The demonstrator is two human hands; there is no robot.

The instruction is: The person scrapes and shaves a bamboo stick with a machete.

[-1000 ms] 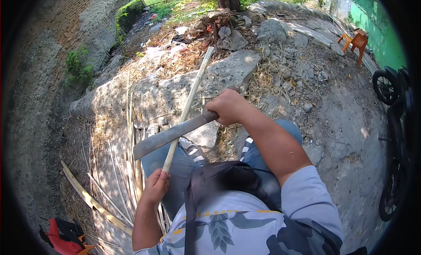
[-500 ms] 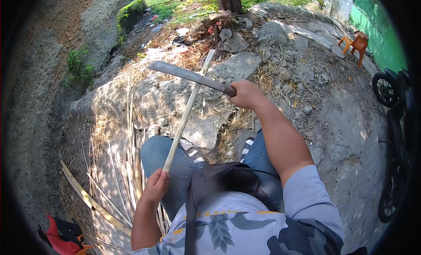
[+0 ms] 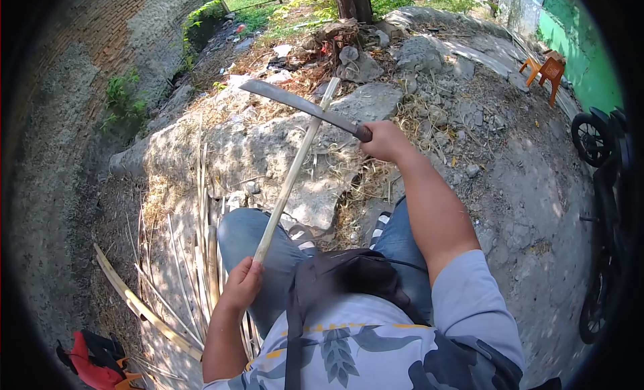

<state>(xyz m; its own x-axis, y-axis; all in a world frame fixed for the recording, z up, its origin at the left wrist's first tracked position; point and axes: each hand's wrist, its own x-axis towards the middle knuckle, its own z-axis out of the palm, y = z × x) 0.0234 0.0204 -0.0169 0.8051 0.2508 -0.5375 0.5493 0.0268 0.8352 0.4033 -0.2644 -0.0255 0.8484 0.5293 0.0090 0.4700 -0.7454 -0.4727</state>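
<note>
My right hand [image 3: 387,141] is closed around the dark handle of a machete [image 3: 288,101], whose long grey blade points to the left. The blade crosses over the upper part of a pale wooden strip [image 3: 295,165], perhaps split bamboo; whether it touches or bites into it I cannot tell. Near my left knee, my left hand [image 3: 243,282] grips the lower end of that strip, which slants up and away to the right. Its far end sticks out a little beyond the blade.
More long pale strips [image 3: 201,256] lie on the ground to my left, beside a curved split piece [image 3: 134,306]. A concrete slab [image 3: 261,148] lies ahead, with rubble and a tree trunk [image 3: 352,4] behind. An orange chair [image 3: 547,74] and a motorcycle [image 3: 597,182] stand at right.
The machete and the strip have shifted slightly right in view, along with the whole scene. Both hands keep their hold, and the blade still crosses the strip near its upper end.
</note>
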